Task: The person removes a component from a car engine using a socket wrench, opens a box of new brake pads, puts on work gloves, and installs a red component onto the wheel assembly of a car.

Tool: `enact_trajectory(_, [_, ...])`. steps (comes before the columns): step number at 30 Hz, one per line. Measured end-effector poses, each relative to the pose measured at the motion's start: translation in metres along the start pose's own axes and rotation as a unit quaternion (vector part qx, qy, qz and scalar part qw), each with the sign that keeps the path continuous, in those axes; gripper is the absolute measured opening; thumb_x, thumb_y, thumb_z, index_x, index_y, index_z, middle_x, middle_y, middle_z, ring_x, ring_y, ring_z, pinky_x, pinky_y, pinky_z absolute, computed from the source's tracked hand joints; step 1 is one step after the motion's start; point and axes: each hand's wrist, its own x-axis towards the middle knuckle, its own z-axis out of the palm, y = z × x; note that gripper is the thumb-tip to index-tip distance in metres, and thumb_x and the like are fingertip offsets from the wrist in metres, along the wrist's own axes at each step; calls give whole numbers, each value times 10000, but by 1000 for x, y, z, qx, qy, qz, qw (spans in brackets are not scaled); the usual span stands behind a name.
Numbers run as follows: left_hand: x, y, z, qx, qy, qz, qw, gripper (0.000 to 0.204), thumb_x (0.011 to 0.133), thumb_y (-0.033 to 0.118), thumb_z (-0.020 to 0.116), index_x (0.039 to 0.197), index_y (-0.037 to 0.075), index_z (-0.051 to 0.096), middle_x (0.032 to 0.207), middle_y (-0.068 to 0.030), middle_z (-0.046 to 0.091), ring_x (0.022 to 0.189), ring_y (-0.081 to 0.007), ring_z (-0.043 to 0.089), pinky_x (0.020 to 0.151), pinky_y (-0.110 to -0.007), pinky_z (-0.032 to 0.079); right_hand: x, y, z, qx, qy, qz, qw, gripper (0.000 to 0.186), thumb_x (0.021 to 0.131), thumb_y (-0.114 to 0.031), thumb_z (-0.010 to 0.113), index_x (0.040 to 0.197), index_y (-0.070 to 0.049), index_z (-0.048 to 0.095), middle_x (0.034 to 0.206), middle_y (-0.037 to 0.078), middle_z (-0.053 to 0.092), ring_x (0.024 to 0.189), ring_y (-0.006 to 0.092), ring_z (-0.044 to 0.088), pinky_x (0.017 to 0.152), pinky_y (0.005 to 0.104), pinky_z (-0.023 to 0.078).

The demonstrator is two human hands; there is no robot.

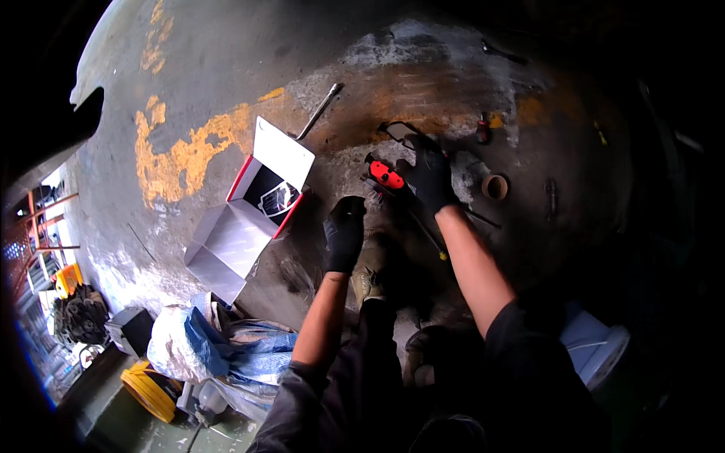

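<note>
Right hand [430, 175]: gloved grip resting on red tool [387, 175], closure unclear | left hand [344, 234]: gloved, curled, empty | open box [253, 211] on floor [211, 68]

A small red and black plastic-handled tool [387, 175] lies flat on the stained, greasy concrete floor, just beside the fingertips of the black-gloved right hand [430, 175], to their left and touching or nearly so. Its red part points up and left, away from the fingers. It sits above and to the right of the fingers of the black-gloved left hand [345, 232], clearly apart from them
</note>
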Motion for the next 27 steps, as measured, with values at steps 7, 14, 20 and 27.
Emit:
enact_trajectory(7, [-11, -4, -5, -35, -3, -59, 998, 228, 936, 204, 554, 1016, 40, 690, 818, -80, 699, 496, -91, 541, 461, -264, 415, 73, -5, 14, -207, -229, 76, 948, 572, 707, -255, 777, 1209, -84, 564, 1239, 171, 581, 1132, 347, 573, 924, 455, 483])
enact_trajectory(14, [-18, 9, -18, -134, -20, -76, 988, 252, 957, 217, 553, 1026, 15, 688, 833, -81, 685, 525, -90, 550, 474, -244, 417, 78, 14, 7, -121, -207, 21, 971, 306, 732, -241, 736, 972, -56, 690, 862, 171, 683, 785, 319, 677, 719, 412, 532])
enact_trajectory(20, [-11, 38, -22, -225, -78, -49, 970, 284, 971, 221, 519, 1044, -4, 676, 860, -99, 667, 592, -119, 586, 519, -255, 464, 42, 31, -12, 229, -258, -72, 936, 179, 877, -102, 631, 978, 33, 694, 918, 93, 710, 829, 210, 670, 758, 312, 541])
enact_trajectory(27, [2, 63, -13, -280, -109, 10, 954, 353, 1007, 277, 476, 1085, -19, 653, 929, -98, 675, 675, -155, 617, 601, -282, 507, 22, -45, -59, 329, -196, -7, 924, 275, 904, -123, 576, 1120, 32, 647, 1057, 138, 689, 976, 238, 666, 890, 337, 532])
